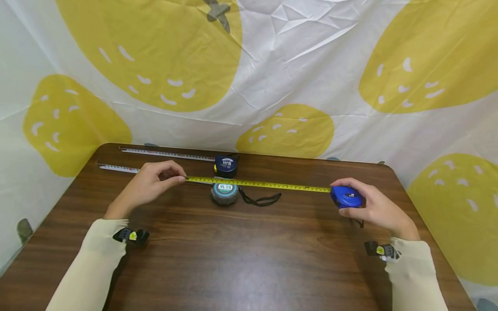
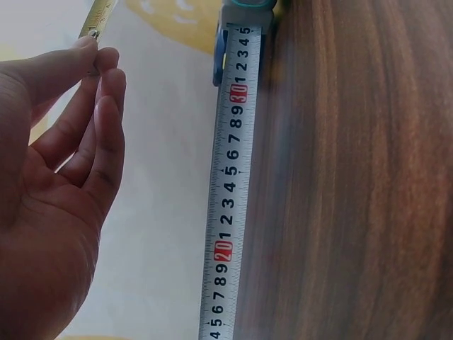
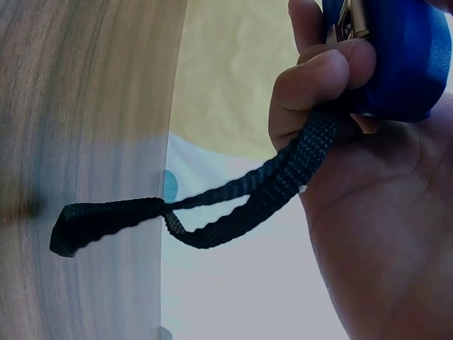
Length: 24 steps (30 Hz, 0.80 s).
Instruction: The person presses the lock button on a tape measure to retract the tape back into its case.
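In the head view my right hand [image 1: 373, 205] grips a blue tape measure [image 1: 349, 197] above the right side of the table. A yellow blade [image 1: 268, 185] stretches from it to the left, where my left hand [image 1: 149, 183] pinches its end between thumb and finger. The left wrist view shows that pinch on the blade's tip [image 2: 93, 32]. A black wrist strap [image 3: 233, 212] dangles from the blue case in the right wrist view. Beneath the yellow blade lies a grey and teal tape measure [image 1: 224, 195], its white blade [image 2: 230, 184] pulled out leftward, partly hidden by my left hand.
Behind lies a dark blue tape measure [image 1: 225, 166], its white blade [image 1: 167, 153] extended left near the table's back edge. A black strap [image 1: 260, 201] rests beside the grey tape measure. The brown wooden table [image 1: 249, 259] meets a white and yellow patterned cloth [image 1: 288, 77] at the back.
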Tool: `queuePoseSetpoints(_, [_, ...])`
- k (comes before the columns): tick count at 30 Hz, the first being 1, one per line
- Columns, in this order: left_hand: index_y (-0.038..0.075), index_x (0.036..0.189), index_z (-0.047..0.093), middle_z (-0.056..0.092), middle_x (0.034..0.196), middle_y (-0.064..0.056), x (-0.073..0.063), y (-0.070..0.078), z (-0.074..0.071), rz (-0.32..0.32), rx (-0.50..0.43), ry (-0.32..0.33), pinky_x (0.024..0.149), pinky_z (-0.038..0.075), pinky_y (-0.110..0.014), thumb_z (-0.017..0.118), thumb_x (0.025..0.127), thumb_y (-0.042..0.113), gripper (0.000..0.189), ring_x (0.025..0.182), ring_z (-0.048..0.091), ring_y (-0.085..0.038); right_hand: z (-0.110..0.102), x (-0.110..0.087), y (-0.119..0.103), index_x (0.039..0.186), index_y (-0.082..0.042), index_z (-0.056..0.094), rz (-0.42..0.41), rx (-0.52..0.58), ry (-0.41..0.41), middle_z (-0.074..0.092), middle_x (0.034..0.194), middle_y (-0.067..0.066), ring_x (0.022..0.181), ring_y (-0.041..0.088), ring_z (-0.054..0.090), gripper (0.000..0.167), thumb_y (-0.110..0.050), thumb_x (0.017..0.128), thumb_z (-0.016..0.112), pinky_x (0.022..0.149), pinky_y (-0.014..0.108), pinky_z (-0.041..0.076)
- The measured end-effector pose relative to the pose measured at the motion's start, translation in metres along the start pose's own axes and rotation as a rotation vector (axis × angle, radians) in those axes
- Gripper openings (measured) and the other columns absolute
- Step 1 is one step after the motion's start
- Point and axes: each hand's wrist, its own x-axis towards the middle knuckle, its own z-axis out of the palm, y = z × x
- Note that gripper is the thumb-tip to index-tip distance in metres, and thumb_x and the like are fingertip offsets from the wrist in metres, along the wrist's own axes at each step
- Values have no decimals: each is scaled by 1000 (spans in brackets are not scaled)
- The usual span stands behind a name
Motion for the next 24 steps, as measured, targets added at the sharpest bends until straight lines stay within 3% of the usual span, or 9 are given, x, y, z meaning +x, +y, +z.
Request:
queuePoseSetpoints(10, [13, 107, 79, 77, 95, 7, -1, 0, 1, 7, 6, -1, 75, 55, -26, 76, 106, 12, 3, 86, 70, -13, 2, 1, 1, 144, -15, 62, 19, 45, -10, 68, 126, 15, 106, 30, 65, 58, -3, 93, 86, 82, 35, 59])
queuePoseSetpoints(20, [14, 106, 79, 77, 96, 6, 0, 1, -1, -13, -6, -13, 75, 55, -27, 76, 106, 13, 3, 87, 70, -14, 2, 1, 2, 145, -14, 61, 23, 117, -24, 66, 126, 19, 100, 28, 66, 57, -2, 94, 85, 62, 41, 62])
queuePoseSetpoints(24, [10, 106, 79, 77, 96, 5, 0, 1, -1, -8, -9, -15, 76, 55, -26, 76, 107, 14, 5, 87, 70, -14, 2, 3, 1, 143, -14, 63, -2, 87, -22, 67, 123, 16, 100, 26, 67, 55, -2, 94, 85, 70, 37, 62])
